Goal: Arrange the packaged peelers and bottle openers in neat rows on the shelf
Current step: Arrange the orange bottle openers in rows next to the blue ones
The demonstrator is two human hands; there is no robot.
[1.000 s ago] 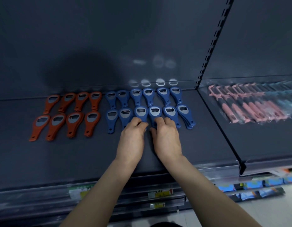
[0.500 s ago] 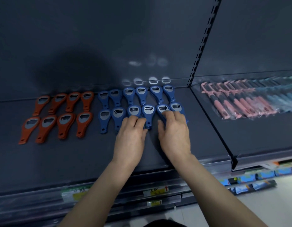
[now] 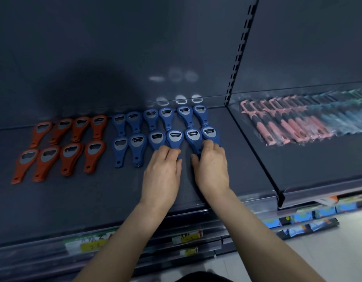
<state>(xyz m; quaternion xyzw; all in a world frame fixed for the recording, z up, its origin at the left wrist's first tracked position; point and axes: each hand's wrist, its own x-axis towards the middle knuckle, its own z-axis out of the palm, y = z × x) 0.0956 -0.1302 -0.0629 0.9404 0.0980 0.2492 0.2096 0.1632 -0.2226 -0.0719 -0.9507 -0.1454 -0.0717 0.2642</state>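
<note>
Dark shelf (image 3: pixel 74 200) is holding blue bottle openers (image 3: pixel 138 143); left grip (image 3: pixel 163 171) is pressing them flat-fingered, right grip (image 3: pixel 211 169) is pinching 2.

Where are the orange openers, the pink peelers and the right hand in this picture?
orange openers (image 3: pixel 69 160): head view, body of a front-row one.
pink peelers (image 3: pixel 302 132): head view, a pink handle in the bag.
right hand (image 3: pixel 211 169): head view, back of the hand, gripping blue openers (image 3: pixel 193 136).
</note>
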